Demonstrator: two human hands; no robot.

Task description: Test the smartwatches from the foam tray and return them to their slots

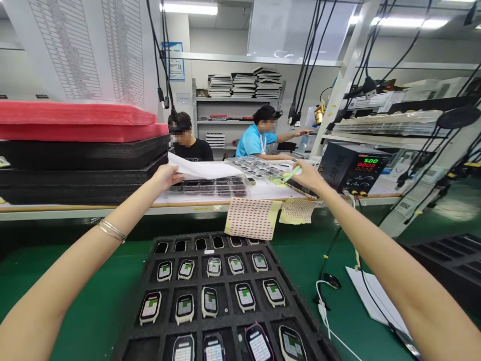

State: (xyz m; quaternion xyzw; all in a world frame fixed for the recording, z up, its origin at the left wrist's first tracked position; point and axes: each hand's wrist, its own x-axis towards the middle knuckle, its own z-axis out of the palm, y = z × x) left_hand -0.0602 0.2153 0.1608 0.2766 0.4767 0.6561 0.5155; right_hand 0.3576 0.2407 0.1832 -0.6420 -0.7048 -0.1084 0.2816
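Note:
My left hand [169, 175] is closed on the edge of some white paper [205, 168], lifting it over a clear plastic tray [214, 186] on the bench. My right hand [306, 178] is closed around a slim light-green pen-like item [291, 173]; its exact kind cannot be made out. Just below that hand lies a dark flat object [298, 188]. Behind the paper is another clear compartment tray [257, 166] with small parts. Nearest to me, a black foam tray [195, 323] holds several watch faces [209, 302], many with lit screens.
Red and black trays [75, 153] are stacked at the left. A power supply [351, 168] stands right. Sticker sheets [253, 218] hang over the bench edge. Cables [310, 55] dangle overhead. Two people [251, 140] sit across the bench.

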